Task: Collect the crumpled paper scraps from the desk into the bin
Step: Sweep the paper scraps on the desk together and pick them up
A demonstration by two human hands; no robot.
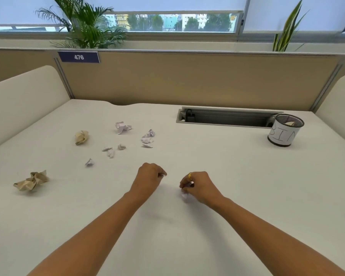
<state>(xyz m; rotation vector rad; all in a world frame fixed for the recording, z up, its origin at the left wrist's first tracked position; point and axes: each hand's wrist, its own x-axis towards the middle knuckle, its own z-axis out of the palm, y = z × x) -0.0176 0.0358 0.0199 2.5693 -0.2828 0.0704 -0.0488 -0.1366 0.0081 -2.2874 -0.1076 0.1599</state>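
Several crumpled paper scraps lie on the white desk point(217, 172): a brown ball point(31, 181) at the near left, a tan ball point(81, 137) farther back, a pale purple wad point(123, 127) and small purple bits point(147, 137) near the middle. My left hand point(148, 179) is curled, with a sliver of pale paper at its fingertips. My right hand point(200, 187), wearing a gold ring, is closed on a small purple scrap point(184, 196). The mesh bin point(285, 129), wrapped in a paper labelled BIN, stands at the far right with a scrap inside.
A cable slot point(227, 117) opens in the desk just left of the bin. A beige partition point(187, 82) closes the back, with curved white side screens left and right. Plants stand behind it at the window.
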